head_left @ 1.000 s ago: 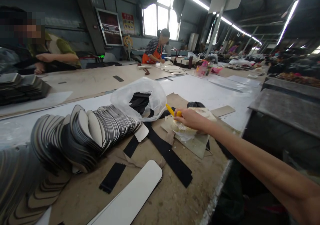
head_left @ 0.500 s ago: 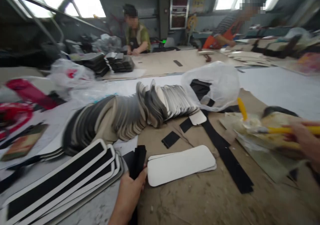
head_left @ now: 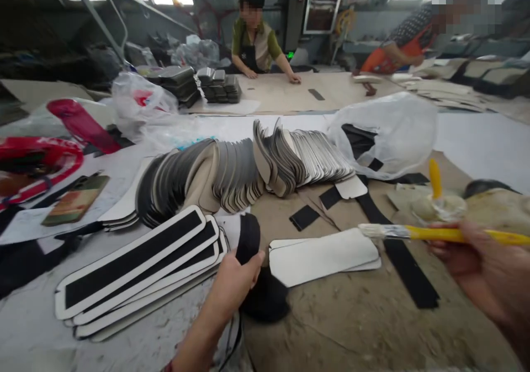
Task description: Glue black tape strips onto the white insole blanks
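My left hand (head_left: 240, 272) is closed around a black strip (head_left: 249, 234), whose lower part curls down below the fingers. A brush with a yellow handle (head_left: 439, 234) is gripped in my right hand (head_left: 480, 256); its pale bristles hang over or touch the right end of a white rounded panel (head_left: 318, 259). A second panel shows under that one. Left of my left hand lie fanned white-edged panels with black centres (head_left: 136, 267). A long black strip (head_left: 409, 275) rests below the brush. Behind it, another yellow handle (head_left: 434, 179) stands at a glue-smeared container (head_left: 443, 207).
A long row of stacked curved pieces (head_left: 236, 170) crosses the middle. Behind its right end sits a clear plastic bag (head_left: 401, 132). A phone-like flat object (head_left: 77, 200) lies at left. Two people work across the table.
My right hand has brought the brush from the container area leftward to the white panel. The black strip in my left hand is raised and curled. The view has shifted.
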Available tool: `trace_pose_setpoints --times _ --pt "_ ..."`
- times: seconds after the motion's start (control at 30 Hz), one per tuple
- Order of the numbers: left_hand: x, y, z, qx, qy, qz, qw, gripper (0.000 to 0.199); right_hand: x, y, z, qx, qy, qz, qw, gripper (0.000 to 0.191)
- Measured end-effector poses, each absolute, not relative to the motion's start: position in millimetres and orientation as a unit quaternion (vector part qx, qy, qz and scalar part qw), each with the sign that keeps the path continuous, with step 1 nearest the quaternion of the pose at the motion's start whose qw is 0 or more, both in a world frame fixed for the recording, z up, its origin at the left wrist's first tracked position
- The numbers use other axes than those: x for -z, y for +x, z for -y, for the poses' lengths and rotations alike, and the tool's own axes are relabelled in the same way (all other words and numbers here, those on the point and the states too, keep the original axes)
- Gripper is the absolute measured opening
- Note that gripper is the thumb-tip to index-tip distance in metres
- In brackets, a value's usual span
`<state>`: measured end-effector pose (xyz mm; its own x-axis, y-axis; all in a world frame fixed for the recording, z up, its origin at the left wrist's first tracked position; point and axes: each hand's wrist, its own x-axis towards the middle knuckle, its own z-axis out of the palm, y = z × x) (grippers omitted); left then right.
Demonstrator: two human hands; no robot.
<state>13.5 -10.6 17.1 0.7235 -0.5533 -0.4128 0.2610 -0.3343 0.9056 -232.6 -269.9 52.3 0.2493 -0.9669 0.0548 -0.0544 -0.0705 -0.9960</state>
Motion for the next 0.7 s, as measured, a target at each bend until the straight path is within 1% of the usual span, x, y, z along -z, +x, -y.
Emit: trace_pose_setpoints --times 0.07,0.17,0.23,0.3,0.37,0.47,0.57,0.7 --pt "-10.6 3.4 -2.3 0.423 0.743 0.139 0.5 0.038 -46.8 -213.5 243.0 0.404 -0.542 -0.429 0.599 0.02" --pt "-4.9 -2.5 -10.1 0.468 0.749 0.175 0.436 0.04 -37.2 -185.6 207.7 0.361 -0.542 -0.387 0.653 0.025" --pt "-0.7 -3.1 -7.8 0.442 0.762 0.16 0.445 0.04 -31.1 -173.5 190.7 0.35 -0.54 -0.366 0.672 0.028" --pt "5.1 -2.8 -1.8 0.412 0.763 0.13 0.481 0.04 -26.0 -165.4 179.2 0.344 -0.538 -0.353 0.684 0.029" --pt "12.2 -2.3 4.9 0.414 0.749 0.114 0.505 0.039 -21.7 -158.9 171.4 0.339 -0.542 -0.345 0.688 0.03" --pt "21.1 -1.8 11.8 0.446 0.729 0.112 0.507 0.034 -14.7 -150.0 163.6 0.33 -0.56 -0.338 0.681 0.031" --pt "25.0 -1.2 13.9 0.452 0.724 0.115 0.508 0.031 -5.2 -144.7 159.2 0.309 -0.586 -0.327 0.674 0.031" --pt "25.2 -1.2 13.1 0.45 0.724 0.112 0.51 0.029 2.3 -145.8 160.9 0.282 -0.652 -0.319 0.627 0.03"
